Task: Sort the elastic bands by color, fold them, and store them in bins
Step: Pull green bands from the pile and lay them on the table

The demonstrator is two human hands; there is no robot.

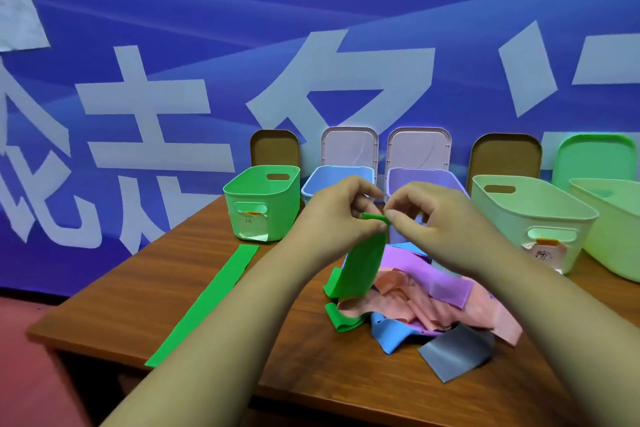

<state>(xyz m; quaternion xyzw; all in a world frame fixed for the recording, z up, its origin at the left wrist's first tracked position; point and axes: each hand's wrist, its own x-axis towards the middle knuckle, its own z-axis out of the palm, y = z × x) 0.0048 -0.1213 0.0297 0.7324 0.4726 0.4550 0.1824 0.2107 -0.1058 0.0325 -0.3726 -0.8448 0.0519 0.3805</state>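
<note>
A green elastic band (363,270) is held up, pinched at its top edge by the fingers (377,226) of the left hand (343,208) and right hand (426,215), above the mixed pile of bands (433,298) on the table (138,288). Its lower end appears caught under the pile, so other colours may be dragged along.

Bins (242,199) five; lids (274,148) five; green bands (207,302) two; hands (341,210) two; mixed pile (408,302) uncountable.
</note>
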